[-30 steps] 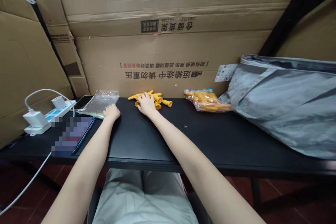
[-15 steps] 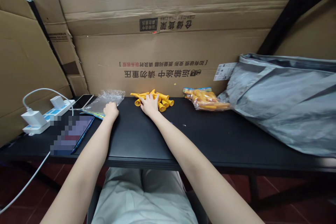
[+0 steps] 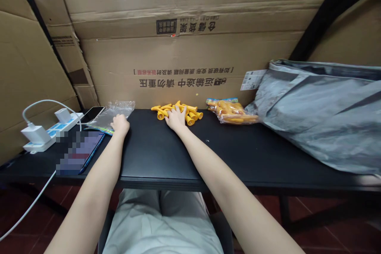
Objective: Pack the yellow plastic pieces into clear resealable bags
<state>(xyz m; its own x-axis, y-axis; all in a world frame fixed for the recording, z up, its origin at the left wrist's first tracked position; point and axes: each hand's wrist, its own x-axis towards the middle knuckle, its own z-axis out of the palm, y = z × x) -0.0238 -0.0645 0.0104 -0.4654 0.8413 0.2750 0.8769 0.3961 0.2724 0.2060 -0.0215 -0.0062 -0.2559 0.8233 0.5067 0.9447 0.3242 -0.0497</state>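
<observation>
My right hand (image 3: 176, 118) lies with its fingers spread over a loose pile of yellow plastic pegs (image 3: 190, 112) at the back of the black table (image 3: 154, 154). My left hand (image 3: 120, 123) rests curled on the near corner of an empty clear plastic bag (image 3: 111, 113), pressing it against the table. A second clear bag filled with yellow pegs (image 3: 230, 111) lies to the right of the pile, about a hand's width from my right hand.
A power strip with white chargers (image 3: 44, 130), a phone (image 3: 93, 114) and a tablet (image 3: 80, 151) sit at the left. A large grey plastic bag (image 3: 321, 115) covers the right side. Cardboard boxes (image 3: 184, 59) wall the back.
My right hand has slid a little to the right over the yellow pegs, and the pile has spread rightward. My left hand stays on the clear bag.
</observation>
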